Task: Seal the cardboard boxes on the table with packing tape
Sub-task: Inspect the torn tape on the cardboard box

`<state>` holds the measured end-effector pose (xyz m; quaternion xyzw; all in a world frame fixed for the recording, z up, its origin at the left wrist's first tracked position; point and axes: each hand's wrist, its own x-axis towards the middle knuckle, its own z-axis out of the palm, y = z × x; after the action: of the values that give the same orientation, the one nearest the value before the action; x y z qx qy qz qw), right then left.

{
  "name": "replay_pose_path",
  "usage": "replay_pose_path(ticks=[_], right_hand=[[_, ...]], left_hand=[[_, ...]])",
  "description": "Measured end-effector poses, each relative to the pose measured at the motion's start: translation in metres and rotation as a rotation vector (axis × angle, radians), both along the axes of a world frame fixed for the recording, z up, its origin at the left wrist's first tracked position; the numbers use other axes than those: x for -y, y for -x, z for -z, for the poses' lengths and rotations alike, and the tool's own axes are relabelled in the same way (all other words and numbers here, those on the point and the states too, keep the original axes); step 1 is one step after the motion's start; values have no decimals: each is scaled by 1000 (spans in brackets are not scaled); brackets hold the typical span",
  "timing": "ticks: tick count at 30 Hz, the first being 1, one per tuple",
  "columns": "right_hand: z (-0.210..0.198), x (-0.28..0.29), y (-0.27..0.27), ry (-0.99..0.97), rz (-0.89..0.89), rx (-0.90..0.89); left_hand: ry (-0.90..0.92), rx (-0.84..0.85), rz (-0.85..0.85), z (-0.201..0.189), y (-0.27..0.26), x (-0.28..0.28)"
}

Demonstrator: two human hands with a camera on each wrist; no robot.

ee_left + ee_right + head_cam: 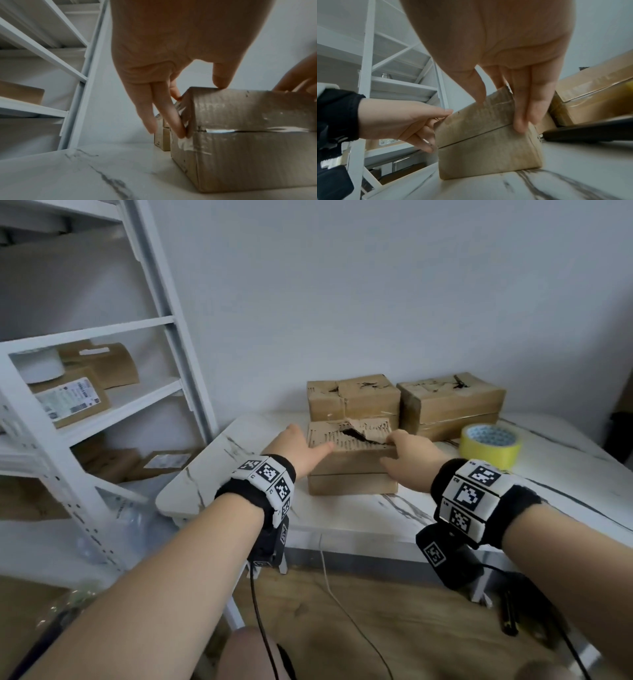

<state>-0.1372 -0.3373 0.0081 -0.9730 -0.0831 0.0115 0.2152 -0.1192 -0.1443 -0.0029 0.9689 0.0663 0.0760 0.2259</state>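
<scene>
A worn cardboard box [352,465] with a torn top lies nearest me on the white marble table [342,518]. My left hand [298,445] grips its left end, thumb [221,79] on the top edge and fingers [173,121] down the taped side. On the other end my right hand [404,453] holds it, with fingers [523,115] down the side of the box [488,148] and the thumb on top. A yellow tape roll [489,443] sits to the right, untouched.
Two more taped boxes [352,398] [448,402] stand behind, against the wall. A white shelf unit [85,419] with brown packages stands left of the table. A dark flat object [590,132] lies just right of the held box. The table's front edge is close to my wrists.
</scene>
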Motion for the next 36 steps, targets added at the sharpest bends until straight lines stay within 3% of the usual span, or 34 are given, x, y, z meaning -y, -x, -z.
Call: replay_pose_path(ticks=[3,7,15,20,22,26,36], right_hand=[[2,3,-6,-78,47,92],[3,-6,-21,-92,78,154],[2,-16,-39,-180,128,227],[0,-18,-41,-127,72,247],[-2,-18,-41,-109,67,245],[-5,-19,-41,-80,58,227],[-4,-18,-40,-54,64,207]], left_hand=[[-35,61,-20,3,-5,5],[-69,114,142,7,-19,9],[-159,17,265,11,-39,15],[-248,-31,287,2,-41,18],[-208,-29,308,-6,-42,22],[53,-24,263,-16,-46,29],[110,-27,177,-24,-56,36]])
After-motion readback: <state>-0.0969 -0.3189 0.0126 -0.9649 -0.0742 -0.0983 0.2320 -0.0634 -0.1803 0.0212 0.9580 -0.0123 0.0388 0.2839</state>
